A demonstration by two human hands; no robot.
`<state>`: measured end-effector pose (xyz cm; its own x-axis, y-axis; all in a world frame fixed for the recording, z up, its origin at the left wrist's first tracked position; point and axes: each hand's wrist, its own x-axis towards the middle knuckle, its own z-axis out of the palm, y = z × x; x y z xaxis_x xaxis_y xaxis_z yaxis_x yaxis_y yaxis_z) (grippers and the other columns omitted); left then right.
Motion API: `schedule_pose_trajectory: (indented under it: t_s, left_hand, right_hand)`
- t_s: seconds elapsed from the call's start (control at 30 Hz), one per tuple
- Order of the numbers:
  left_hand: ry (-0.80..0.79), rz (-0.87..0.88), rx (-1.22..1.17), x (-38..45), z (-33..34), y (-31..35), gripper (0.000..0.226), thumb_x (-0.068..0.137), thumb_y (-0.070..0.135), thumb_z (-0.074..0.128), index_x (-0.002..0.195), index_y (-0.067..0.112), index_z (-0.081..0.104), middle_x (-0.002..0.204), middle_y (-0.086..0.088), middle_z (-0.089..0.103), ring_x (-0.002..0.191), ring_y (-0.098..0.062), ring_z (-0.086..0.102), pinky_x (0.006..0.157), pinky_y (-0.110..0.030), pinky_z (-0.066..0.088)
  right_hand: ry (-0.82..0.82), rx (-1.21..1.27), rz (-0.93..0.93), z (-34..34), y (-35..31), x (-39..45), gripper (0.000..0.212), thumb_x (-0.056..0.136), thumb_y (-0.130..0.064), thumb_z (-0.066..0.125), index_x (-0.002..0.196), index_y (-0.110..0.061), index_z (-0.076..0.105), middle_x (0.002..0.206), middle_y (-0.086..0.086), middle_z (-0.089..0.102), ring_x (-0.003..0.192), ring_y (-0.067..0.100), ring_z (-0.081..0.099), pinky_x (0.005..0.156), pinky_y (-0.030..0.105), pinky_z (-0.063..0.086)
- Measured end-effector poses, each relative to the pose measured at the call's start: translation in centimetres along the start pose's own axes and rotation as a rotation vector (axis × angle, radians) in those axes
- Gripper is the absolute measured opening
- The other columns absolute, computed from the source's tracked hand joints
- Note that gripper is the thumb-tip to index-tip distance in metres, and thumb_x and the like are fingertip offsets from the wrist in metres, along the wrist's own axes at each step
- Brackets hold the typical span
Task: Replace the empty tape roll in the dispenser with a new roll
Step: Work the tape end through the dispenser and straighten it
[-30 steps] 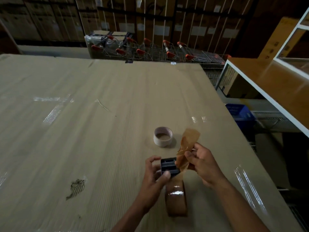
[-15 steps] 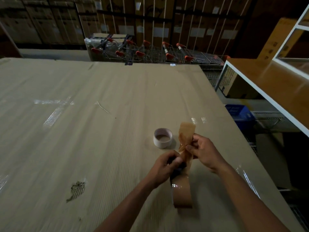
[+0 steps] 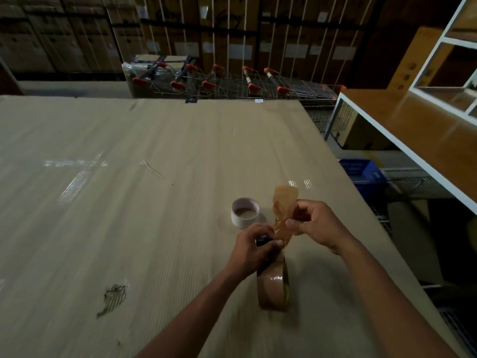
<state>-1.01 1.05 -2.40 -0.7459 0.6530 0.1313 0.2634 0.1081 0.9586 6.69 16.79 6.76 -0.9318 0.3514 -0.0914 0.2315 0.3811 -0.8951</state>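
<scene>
a wide sheet of ribbed, matte tan corrugated cardboard (image 3: 129,202) covers the work surface, with glossy strips of clear tape (image 3: 74,174) stuck flat on its left part and a dark scuffed stain (image 3: 113,297) nearer the lower left.

the left hand (image 3: 254,248) is curled tight around a small black plastic tape dispenser (image 3: 262,240), of which only a dark corner shows between the fingers. below it hangs a glossy brown roll of packing tape (image 3: 272,288), a thick smooth ring seen nearly edge-on, with a shiny highlight on its outer face; whether it touches the cardboard cannot be told. the picture does not show clearly how the roll sits in the dispenser.

the right hand (image 3: 315,223) has its thumb and fingers closed in a pinch on a loose strip of translucent brown tape (image 3: 284,205), which rises from the dispenser, wrinkles where it is held, and ends in a rounded, upright free tip above the hand.

just beyond the left hand, apart from it, an empty pale cardboard tape core (image 3: 245,211) stands on end on the sheet: a short open cylinder with a thin whitish wall and nothing inside but the cardboard seen through its hollow.

past the far edge stands a row of nested wire shopping trolleys with orange handle grips (image 3: 232,81), and behind them stacked brown cartons (image 3: 232,34) bound with pale straps. to the right are a wooden shelf with white edging (image 3: 413,130) and, lower, a blue plastic crate (image 3: 361,169).
</scene>
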Motion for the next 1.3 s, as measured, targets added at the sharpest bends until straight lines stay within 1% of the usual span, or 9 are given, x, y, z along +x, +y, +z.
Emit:
schedule_pose_trajectory:
  t_s: [0.1, 0.23, 0.37, 0.53, 0.67, 0.77, 0.9, 1.03, 1.3]
  left_hand:
    - [-0.018, 0.0, -0.026, -0.1, 0.2, 0.4, 0.003, 0.086, 0.008, 0.072, 0.084, 0.009, 0.07, 0.111, -0.001, 0.066, 0.098, 0.003, 0.062, 0.081, -0.009, 0.051]
    - [0.033, 0.018, -0.008, -0.1, 0.6, 0.7, 0.027, 0.082, 0.009, 0.075, 0.072, 0.032, 0.067, 0.101, 0.01, 0.065, 0.098, -0.003, 0.064, 0.084, -0.018, 0.054]
    - [0.135, -0.052, 0.089, 0.2, 1.3, 0.5, 0.02, 0.082, 0.018, 0.074, 0.069, 0.029, 0.064, 0.082, 0.008, 0.064, 0.085, -0.018, 0.064, 0.073, -0.033, 0.053]
    - [0.202, -0.134, 0.125, 0.3, 1.3, 0.4, 0.017, 0.078, 0.028, 0.072, 0.068, 0.015, 0.068, 0.073, 0.001, 0.069, 0.075, -0.017, 0.065, 0.066, -0.035, 0.054]
    - [0.11, -0.112, 0.162, 0.4, 1.2, 1.8, 0.018, 0.08, 0.028, 0.074, 0.066, 0.017, 0.07, 0.071, -0.002, 0.071, 0.067, -0.016, 0.065, 0.064, -0.039, 0.054]
    - [0.099, -0.072, 0.219, 0.4, 0.9, 2.5, 0.016, 0.083, 0.015, 0.073, 0.067, 0.012, 0.072, 0.071, -0.008, 0.071, 0.068, -0.02, 0.064, 0.064, -0.039, 0.051]
    - [0.098, -0.091, 0.249, 0.4, 0.9, 2.2, 0.013, 0.086, 0.014, 0.069, 0.075, 0.008, 0.074, 0.072, -0.01, 0.072, 0.068, -0.022, 0.067, 0.065, -0.042, 0.054]
    - [0.084, -0.126, 0.275, 0.6, 1.0, 2.3, 0.015, 0.087, 0.016, 0.07, 0.078, 0.004, 0.068, 0.078, -0.012, 0.068, 0.07, -0.023, 0.063, 0.067, -0.041, 0.054]
    - [-0.001, -0.121, 0.317, 0.9, 0.7, 3.2, 0.017, 0.09, 0.004, 0.062, 0.078, -0.007, 0.063, 0.072, -0.009, 0.057, 0.066, -0.016, 0.051, 0.057, -0.027, 0.041]
  right_hand:
    - [-0.066, 0.019, 0.156, -1.3, -0.2, -0.3, 0.016, 0.081, -0.008, 0.071, 0.093, -0.002, 0.062, 0.071, 0.017, 0.068, 0.057, 0.023, 0.066, 0.047, 0.031, 0.053]
    - [-0.186, 0.122, 0.327, -3.0, -0.1, -0.7, 0.013, 0.081, -0.007, 0.07, 0.083, 0.0, 0.061, 0.058, 0.009, 0.063, 0.049, 0.016, 0.06, 0.043, 0.025, 0.049]
    - [-0.052, 0.58, 0.334, -2.5, 0.0, -1.0, 0.01, 0.09, -0.004, 0.056, 0.085, 0.004, 0.058, 0.069, 0.017, 0.061, 0.052, 0.018, 0.064, 0.044, 0.024, 0.054]
    - [-0.1, -0.179, 0.303, 1.6, 2.4, -2.4, 0.029, 0.079, -0.037, 0.072, 0.09, -0.01, 0.067, 0.08, 0.009, 0.071, 0.068, 0.015, 0.066, 0.048, 0.022, 0.047]
    - [0.054, -0.35, 0.173, 3.7, 3.1, -2.2, 0.019, 0.069, -0.034, 0.078, 0.082, -0.023, 0.069, 0.067, -0.01, 0.065, 0.061, 0.0, 0.06, 0.051, 0.013, 0.043]
    - [0.16, -0.35, 0.197, 4.2, 3.6, -2.0, 0.02, 0.067, -0.029, 0.081, 0.06, -0.019, 0.064, 0.057, -0.004, 0.065, 0.056, 0.013, 0.065, 0.059, 0.033, 0.056]
    - [0.189, -0.258, 0.245, 4.0, 3.9, -2.2, 0.038, 0.067, -0.022, 0.083, 0.043, -0.018, 0.055, 0.034, -0.01, 0.052, 0.035, -0.002, 0.051, 0.041, 0.015, 0.044]
    - [0.12, -0.007, 0.354, 3.5, 4.6, -2.1, 0.027, 0.074, -0.006, 0.079, 0.057, -0.01, 0.057, 0.054, 0.004, 0.057, 0.048, 0.011, 0.057, 0.048, 0.022, 0.051]
    - [-0.053, -0.118, 0.363, 2.2, 4.6, -1.1, 0.016, 0.08, -0.01, 0.073, 0.068, -0.007, 0.064, 0.061, 0.005, 0.064, 0.062, 0.02, 0.066, 0.067, 0.039, 0.059]
